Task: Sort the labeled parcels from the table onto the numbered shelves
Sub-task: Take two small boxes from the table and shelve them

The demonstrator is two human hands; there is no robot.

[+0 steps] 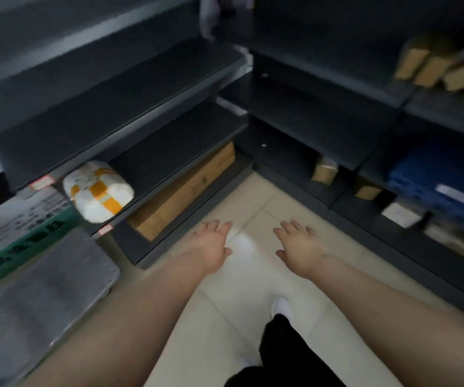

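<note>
Nothing held: left hand (pixel 211 247) and right hand (pixel 300 247) both out palm-down over the tiled floor (pixel 253 289), fingers loosely spread. On the left, at the near end of a low dark shelf (pixel 174 157), a white parcel (pixel 98 191) banded in orange tape. Looks bagged and soft, probably light and squashy; best taken across the middle, over the tape, not by a loose corner. Beneath it, on the bottom shelf, a long brown carton (pixel 183 194): stiff, likely heavier, wanting a hand at each end. Far right and low, a small brown box (pixel 324 170). Mind the hard shelf lip close above each parcel, and the tight far corner where the two runs meet. Open floor between the runs for stepping. Near left, a grey flat surface (pixel 43 303), possibly the worktop, too blurred to say.
</note>
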